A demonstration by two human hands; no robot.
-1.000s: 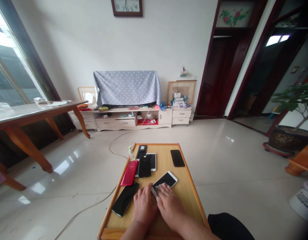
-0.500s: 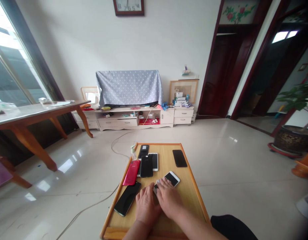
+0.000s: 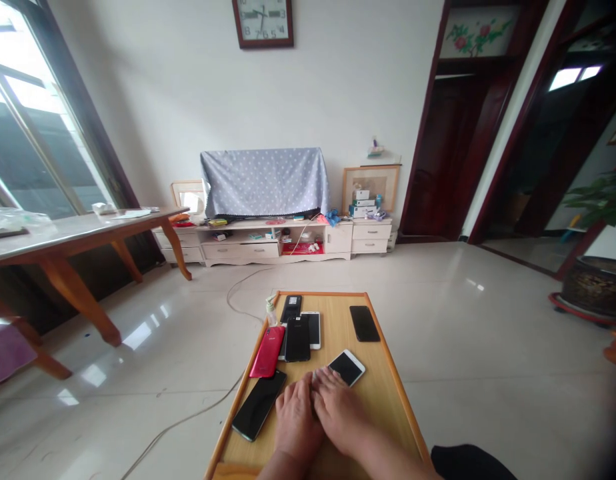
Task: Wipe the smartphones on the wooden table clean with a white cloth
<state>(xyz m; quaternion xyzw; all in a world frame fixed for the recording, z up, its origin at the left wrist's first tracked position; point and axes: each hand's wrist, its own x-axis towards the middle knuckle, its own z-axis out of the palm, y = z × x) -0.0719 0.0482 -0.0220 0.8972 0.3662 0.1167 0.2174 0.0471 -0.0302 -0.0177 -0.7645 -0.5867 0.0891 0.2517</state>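
My left hand and my right hand are close together, low over the wooden table. The fingers of both are curled inward around something small that they mostly hide; a bit of white shows at the right fingertips. Just beyond my right hand lies a white phone with a dark screen. To the left of my left hand is a black phone, its corner near a red phone. Farther back, a black phone overlaps another white phone.
A pump bottle and a further black phone stand and lie at the table's back left. Another dark phone is at the right edge. A cable runs over the floor. Beyond are a cabinet and a larger table.
The camera view has tilted up slightly, so everything sits lower in the picture. My right hand has drawn back from the white phone, closer to my left hand.
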